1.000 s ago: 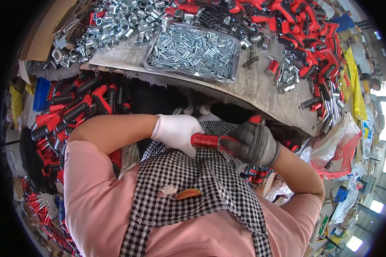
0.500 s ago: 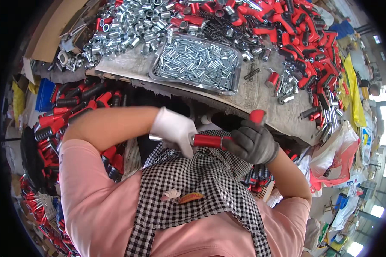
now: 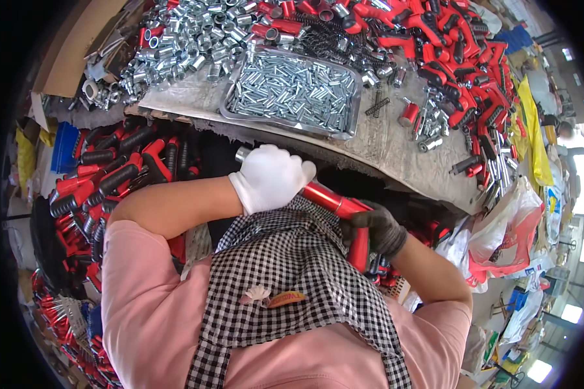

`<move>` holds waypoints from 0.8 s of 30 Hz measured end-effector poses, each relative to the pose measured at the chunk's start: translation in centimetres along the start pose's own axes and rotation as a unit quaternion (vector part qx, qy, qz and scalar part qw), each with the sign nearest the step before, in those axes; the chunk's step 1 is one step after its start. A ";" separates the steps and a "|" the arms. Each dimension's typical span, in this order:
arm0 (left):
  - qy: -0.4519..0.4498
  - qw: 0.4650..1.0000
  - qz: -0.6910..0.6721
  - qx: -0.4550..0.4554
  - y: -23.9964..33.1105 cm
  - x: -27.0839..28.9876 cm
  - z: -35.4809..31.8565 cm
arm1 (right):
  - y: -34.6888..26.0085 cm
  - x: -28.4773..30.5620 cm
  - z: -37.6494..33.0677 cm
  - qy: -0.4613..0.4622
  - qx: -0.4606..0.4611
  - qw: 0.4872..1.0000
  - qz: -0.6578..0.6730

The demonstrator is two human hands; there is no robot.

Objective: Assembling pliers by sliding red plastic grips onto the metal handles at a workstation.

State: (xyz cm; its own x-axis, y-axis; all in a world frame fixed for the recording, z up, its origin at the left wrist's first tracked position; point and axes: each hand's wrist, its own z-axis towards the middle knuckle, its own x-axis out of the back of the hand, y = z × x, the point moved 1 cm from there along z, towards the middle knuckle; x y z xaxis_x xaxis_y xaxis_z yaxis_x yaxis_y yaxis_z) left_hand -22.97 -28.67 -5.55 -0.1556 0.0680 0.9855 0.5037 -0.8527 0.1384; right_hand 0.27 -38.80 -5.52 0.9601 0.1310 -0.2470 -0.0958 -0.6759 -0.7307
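Observation:
A red pistol-shaped tool (image 3: 329, 199) with a shiny tubular barrel lies across my front, above the apron. My left hand (image 3: 270, 177), in a white glove, is closed around the barrel's left part. A silvery metal end (image 3: 242, 154) sticks out past that fist. My right hand (image 3: 384, 231), in a dark grey glove, grips the tool where barrel and handle meet. The red handle (image 3: 359, 249) points down toward the apron. My right fingers are partly hidden behind the tool.
Ahead on the worn bench (image 3: 402, 152) stands a clear tray (image 3: 352, 129) of small metal pins. Behind it lie heaps of metal sleeves (image 3: 201, 45), dark springs (image 3: 331, 42) and red pistol-shaped parts (image 3: 448, 58). More red and black tools (image 3: 110, 162) are piled at the left.
My left hand has turned into a fist on the barrel, its metal end swinging up and away. My right hand has lowered, and the handle now points toward me instead of away.

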 end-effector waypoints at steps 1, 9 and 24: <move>0.066 0.997 0.047 -0.011 0.2 0.2 0.0 | -0.5 0.6 0.0 -0.017 0.000 1.000 -0.015; -0.147 0.978 -0.146 0.009 -0.3 -0.5 -0.3 | -0.8 -1.3 0.3 -0.002 0.205 0.918 -0.339; -0.106 0.993 -0.041 0.006 -2.6 -0.6 -0.5 | 1.8 -2.2 2.9 0.085 0.392 0.784 -0.474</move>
State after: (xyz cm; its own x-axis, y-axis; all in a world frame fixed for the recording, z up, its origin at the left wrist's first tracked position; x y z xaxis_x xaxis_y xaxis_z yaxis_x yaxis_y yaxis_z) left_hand -24.56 -26.78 -6.58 -0.0143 0.2458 0.9692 0.5074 -0.8335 0.2188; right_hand -2.78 -38.16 -8.11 0.7121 0.1618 0.6832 0.6138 0.3289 -0.7177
